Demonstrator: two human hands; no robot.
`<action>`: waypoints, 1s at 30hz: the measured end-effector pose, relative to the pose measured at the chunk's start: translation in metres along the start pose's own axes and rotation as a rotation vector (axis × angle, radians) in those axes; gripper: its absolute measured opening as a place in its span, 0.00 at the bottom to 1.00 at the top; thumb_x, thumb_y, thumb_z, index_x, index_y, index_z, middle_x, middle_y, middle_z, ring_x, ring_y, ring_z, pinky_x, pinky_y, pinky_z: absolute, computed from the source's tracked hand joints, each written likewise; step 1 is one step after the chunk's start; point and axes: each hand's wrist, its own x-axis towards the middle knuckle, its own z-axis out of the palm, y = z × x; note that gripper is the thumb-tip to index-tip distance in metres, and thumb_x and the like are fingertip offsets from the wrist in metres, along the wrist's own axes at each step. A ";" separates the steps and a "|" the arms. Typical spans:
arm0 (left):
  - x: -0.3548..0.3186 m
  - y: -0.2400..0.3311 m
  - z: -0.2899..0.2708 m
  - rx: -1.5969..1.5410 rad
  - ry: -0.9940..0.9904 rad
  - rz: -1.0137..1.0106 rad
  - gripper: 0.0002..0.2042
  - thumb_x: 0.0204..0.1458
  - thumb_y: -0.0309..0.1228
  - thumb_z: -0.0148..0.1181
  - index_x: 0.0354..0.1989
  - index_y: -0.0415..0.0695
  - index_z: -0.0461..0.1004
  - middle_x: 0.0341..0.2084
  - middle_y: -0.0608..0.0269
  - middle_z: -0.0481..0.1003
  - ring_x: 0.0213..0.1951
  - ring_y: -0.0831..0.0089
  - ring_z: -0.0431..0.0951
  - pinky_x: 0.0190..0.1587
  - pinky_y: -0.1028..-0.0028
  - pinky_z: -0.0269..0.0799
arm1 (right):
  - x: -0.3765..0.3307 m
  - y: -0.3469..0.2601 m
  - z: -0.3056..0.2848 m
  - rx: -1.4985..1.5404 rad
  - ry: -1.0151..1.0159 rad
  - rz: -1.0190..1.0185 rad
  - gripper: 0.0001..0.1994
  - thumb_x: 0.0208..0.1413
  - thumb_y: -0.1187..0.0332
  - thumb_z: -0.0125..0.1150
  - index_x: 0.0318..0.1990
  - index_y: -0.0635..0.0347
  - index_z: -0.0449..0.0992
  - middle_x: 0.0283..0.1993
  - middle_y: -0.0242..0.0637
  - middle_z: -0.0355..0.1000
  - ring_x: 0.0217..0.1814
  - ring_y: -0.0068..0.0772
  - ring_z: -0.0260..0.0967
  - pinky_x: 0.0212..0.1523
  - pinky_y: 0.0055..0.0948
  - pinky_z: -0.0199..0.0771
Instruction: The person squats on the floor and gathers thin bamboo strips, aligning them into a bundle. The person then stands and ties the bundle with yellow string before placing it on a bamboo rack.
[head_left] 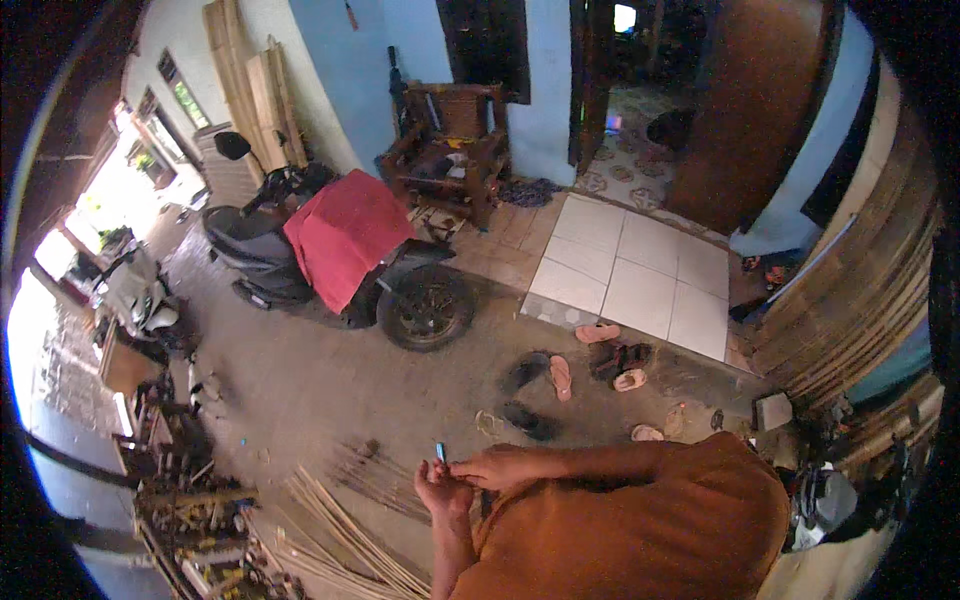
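Low in the middle of the head view, my hands meet in front of my orange-brown shirt [640, 520]. My left hand [447, 490] is raised from the lower edge, its fingers curled. Coming across from the right, my right hand [482, 468] has its fingers pressed together against the left fingers. A small, narrow blue thing with a bright shine [440, 453] sticks up from between the fingertips, too small to name; the left fingers seem to pinch it. What the right fingers hold, if anything, is hidden. Long thin pale strips [345, 540] lie on the ground left of my hands.
A dark motorbike [425, 305] draped with a red cloth [350, 235] stands ahead, a second motorbike [140, 300] farther left. Sandals [562, 378] lie before a white tiled step [640, 270]. A wooden chair [450, 150] is by the blue wall. Wood pieces [200, 500] are piled at lower left.
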 end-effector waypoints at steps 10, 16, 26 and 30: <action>0.080 0.204 0.144 0.098 -0.140 0.102 0.16 0.56 0.42 0.52 0.19 0.49 0.69 0.10 0.73 0.63 0.18 0.76 0.66 0.25 0.73 0.66 | 0.244 0.002 -0.060 -0.024 0.421 -0.316 0.16 0.54 0.67 0.57 0.51 0.55 0.69 0.31 0.42 0.71 0.30 0.50 0.72 0.27 0.44 0.70; 0.157 0.303 0.120 -0.104 0.194 0.186 0.13 0.54 0.42 0.53 0.22 0.49 0.69 0.13 0.75 0.64 0.17 0.78 0.65 0.22 0.76 0.63 | 0.404 0.004 -0.102 0.069 -0.294 -0.312 0.15 0.57 0.57 0.53 0.49 0.51 0.68 0.35 0.46 0.75 0.34 0.54 0.73 0.30 0.49 0.70; 0.201 0.422 0.148 -0.742 0.107 0.596 0.11 0.55 0.41 0.53 0.32 0.47 0.70 0.11 0.75 0.61 0.17 0.74 0.64 0.19 0.73 0.61 | 0.672 -0.039 -0.147 -0.057 -0.971 -0.745 0.10 0.53 0.63 0.59 0.41 0.51 0.72 0.30 0.44 0.73 0.31 0.51 0.70 0.32 0.45 0.70; 0.186 0.423 0.131 -0.990 0.179 0.761 0.10 0.55 0.39 0.53 0.31 0.45 0.70 0.12 0.73 0.62 0.19 0.74 0.65 0.20 0.73 0.60 | 0.699 -0.077 -0.113 -0.186 -1.119 -0.940 0.13 0.57 0.59 0.55 0.47 0.50 0.73 0.35 0.43 0.74 0.36 0.52 0.71 0.37 0.46 0.71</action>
